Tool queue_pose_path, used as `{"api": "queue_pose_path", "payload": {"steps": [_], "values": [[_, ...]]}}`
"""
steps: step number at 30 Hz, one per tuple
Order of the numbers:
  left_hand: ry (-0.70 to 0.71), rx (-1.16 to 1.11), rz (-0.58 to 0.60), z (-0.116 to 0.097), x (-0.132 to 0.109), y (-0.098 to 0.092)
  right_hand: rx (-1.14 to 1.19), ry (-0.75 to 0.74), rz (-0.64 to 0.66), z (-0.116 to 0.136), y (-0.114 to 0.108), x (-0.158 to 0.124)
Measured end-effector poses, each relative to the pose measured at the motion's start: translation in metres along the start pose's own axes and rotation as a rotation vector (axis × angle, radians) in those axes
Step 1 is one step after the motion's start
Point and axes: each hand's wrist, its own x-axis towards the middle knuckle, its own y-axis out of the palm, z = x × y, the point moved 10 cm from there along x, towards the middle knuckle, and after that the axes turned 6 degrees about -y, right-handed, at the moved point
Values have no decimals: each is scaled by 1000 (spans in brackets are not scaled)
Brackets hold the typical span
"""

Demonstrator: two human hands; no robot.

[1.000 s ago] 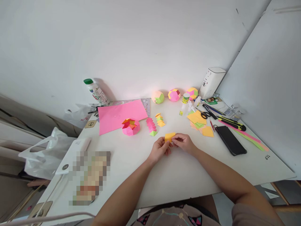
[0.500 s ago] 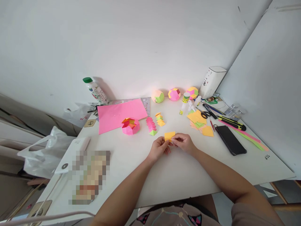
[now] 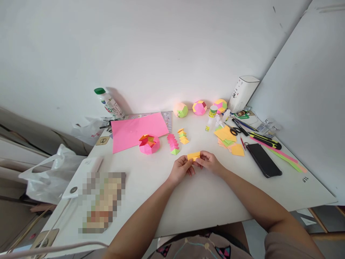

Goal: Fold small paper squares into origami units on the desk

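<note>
An orange paper piece [image 3: 193, 155], partly folded, is held above the near middle of the table by both hands. My left hand [image 3: 181, 168] pinches its left side, and my right hand [image 3: 210, 162] grips its right side, thumbs on the near edge. Beyond the hands lie a row of folded pink units with a green one [image 3: 173, 144] and a stack of folded orange and green units [image 3: 183, 136]. To their left sits a pink faceted paper ball [image 3: 149, 144], open at the top with orange and red inside.
Loose orange and green paper squares [image 3: 225, 133], scissors [image 3: 234, 131], a black phone [image 3: 264, 160] and a yellow-black cutter [image 3: 266, 140] lie right. Three faceted balls [image 3: 199, 107] line the wall near a glue bottle [image 3: 212, 112]. Pink sheet [image 3: 134, 131] and white bottle [image 3: 110, 104] stand back left.
The orange paper's upper part has come down toward me, so it looks shorter and more folded. My right hand has shifted slightly, its fingers now at the paper's right end.
</note>
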Motion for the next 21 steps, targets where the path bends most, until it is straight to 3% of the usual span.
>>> {"api": "queue_pose_path", "payload": {"steps": [3,21], "values": [[0,5,0,0,0,0,-34,17,53,3,4,-1],[-81,84,-31,5,-2,1,-70,24,-27,0,-4,-2]]}}
